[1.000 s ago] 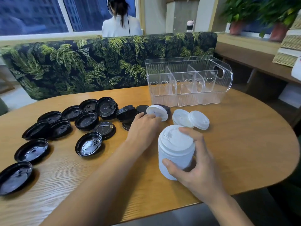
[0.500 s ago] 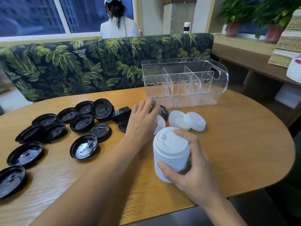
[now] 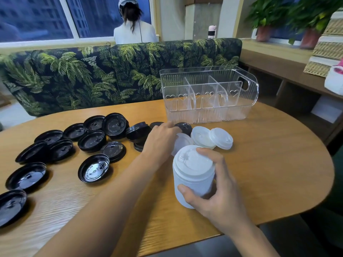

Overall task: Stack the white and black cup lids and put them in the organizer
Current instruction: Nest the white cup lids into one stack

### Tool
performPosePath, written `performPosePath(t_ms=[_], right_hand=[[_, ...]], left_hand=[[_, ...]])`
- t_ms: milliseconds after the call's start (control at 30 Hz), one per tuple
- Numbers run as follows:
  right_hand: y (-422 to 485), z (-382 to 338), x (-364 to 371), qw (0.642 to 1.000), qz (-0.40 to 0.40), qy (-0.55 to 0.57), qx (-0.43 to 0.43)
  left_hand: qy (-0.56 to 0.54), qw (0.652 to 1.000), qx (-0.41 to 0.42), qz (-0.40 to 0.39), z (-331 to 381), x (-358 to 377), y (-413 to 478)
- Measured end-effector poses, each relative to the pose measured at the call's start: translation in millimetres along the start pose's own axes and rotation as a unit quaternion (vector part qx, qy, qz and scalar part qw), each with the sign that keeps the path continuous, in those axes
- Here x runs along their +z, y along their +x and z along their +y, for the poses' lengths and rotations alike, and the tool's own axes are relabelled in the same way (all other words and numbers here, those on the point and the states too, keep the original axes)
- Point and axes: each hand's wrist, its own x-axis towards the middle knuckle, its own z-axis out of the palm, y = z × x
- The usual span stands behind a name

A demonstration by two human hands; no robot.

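The right hand (image 3: 213,197) grips the stack of white plastic cup lids (image 3: 193,175); the left hand (image 3: 159,140) holds one white round lid (image 3: 181,142) just behind it.

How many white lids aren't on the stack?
3: one white lid under the left hand, a middle lid and a right lid overlapping beside it. Others may be hidden.

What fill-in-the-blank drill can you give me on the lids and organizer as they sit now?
1. The stack of lids gripped by the right hand is ____.
2. Every compartment of the organizer is ____.
3. The loose lids lying left of both hands are all ____.
4. The single tilted lid in the left hand is ____.

Missing words: white; empty; black; white.
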Motion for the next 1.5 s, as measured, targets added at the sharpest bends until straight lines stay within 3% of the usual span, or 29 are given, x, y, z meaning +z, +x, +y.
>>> performPosePath(t_ms=[200, 367, 600, 800, 1000, 1267, 1500], right_hand=[[-0.6, -0.6, 1.9, 1.0, 0.006, -0.004, 0.001], [0.2, -0.2, 2.7, 1.0, 0.008, -0.009, -0.01], [-0.1, -0.2, 5.4, 1.0, 0.018, 0.0, 0.0], [-0.5, -0.1, 7.1, 0.999, 0.022, 0.023, 0.021], [-1.8, 2.2, 7.4, 0.999, 0.024, 0.013, 0.017], [-1.3, 0.1, 6.6, 1.0, 0.021, 0.009, 0.012], [-1.5, -1.0, 6.2, 0.999, 0.019, 0.038, 0.018]], left_hand=[[-0.119, 0.988, -0.053, 0.078, 0.7, -38.9, -21.8], [-0.266, 0.94, -0.119, 0.178, 12.5, -69.6, -60.5], [-0.341, 0.902, -0.057, 0.259, 38.9, -93.2, -97.8], [-0.449, 0.88, 0.011, 0.154, 47.0, -90.3, -111.5], [-0.473, 0.875, 0.033, 0.094, 44.4, -83.7, -117.4], [-0.565, 0.822, -0.046, 0.059, 48.7, -87.5, -110.9], [-0.532, 0.845, -0.041, 0.048, 51.9, -94.4, -106.7]])
